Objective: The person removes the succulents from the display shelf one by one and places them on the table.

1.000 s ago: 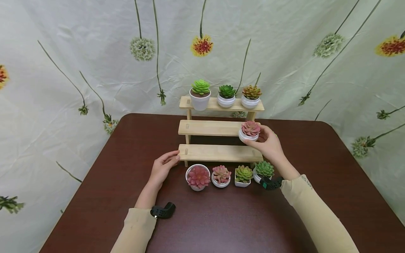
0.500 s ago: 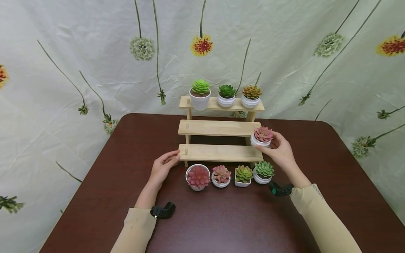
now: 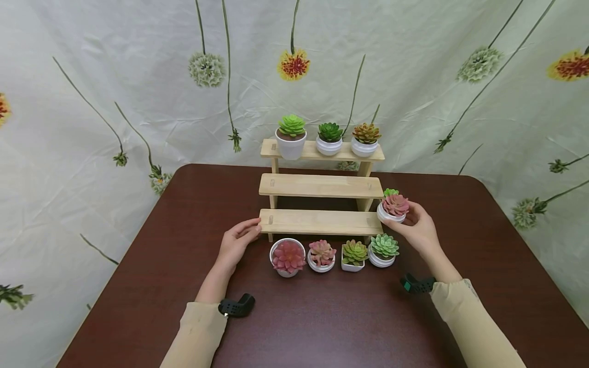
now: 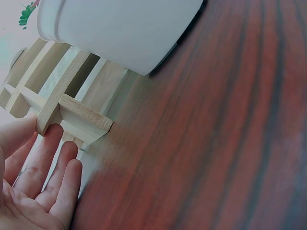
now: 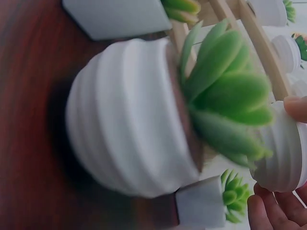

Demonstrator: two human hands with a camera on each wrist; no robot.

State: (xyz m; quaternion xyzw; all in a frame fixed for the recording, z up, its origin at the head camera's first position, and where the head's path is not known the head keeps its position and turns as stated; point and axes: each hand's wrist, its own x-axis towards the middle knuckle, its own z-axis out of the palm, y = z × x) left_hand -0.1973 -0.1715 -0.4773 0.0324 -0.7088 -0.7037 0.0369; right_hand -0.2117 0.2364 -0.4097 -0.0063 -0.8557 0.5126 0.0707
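Held pink succulent (image 3: 394, 206) beside one three-tier stand (image 3: 322, 185)

The right hand (image 3: 420, 231), the nearer, is gripping the succulent near the bottom tier's (image 3: 322, 222) right end, the stand's long axis running leftward from it; the left hand (image 3: 236, 242) is pinching that tier's left end. Nine plants (image 3: 330, 134) are showing: one held, three standing on top, four lining the front, one peeping out behind the held one

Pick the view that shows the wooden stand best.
Head: all three tiers of the wooden stand show there, from end to end. Left wrist gives only a close, tilted view of one end, pinched by the left hand. Right wrist catches just parts of it behind a green succulent.
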